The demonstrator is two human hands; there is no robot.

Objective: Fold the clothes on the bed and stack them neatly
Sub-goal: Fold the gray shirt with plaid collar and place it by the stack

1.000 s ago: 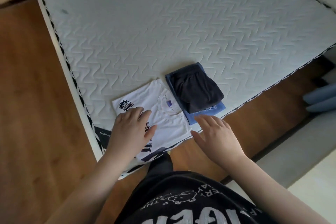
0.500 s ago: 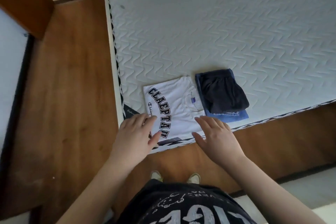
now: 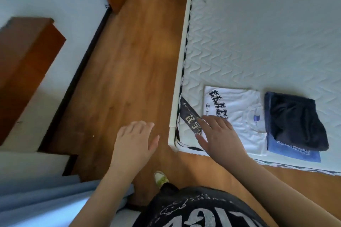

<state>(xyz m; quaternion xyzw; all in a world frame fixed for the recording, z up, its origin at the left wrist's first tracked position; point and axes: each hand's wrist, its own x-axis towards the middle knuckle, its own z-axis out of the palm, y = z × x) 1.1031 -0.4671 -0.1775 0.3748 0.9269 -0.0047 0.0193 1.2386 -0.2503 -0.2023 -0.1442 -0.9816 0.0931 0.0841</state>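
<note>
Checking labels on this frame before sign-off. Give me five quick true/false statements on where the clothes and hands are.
1. The white T-shirt lies folded near the mattress corner. True.
2. The dark garment sits on the white T-shirt. False: it sits on a folded blue garment beside the shirt.
3. The left hand holds a garment. False: it is open over the wooden floor, holding nothing.
4. The right hand is open over the near edge of the T-shirt. True.
5. All three folded items form one stack. False: the T-shirt lies apart, beside the other two.
</note>
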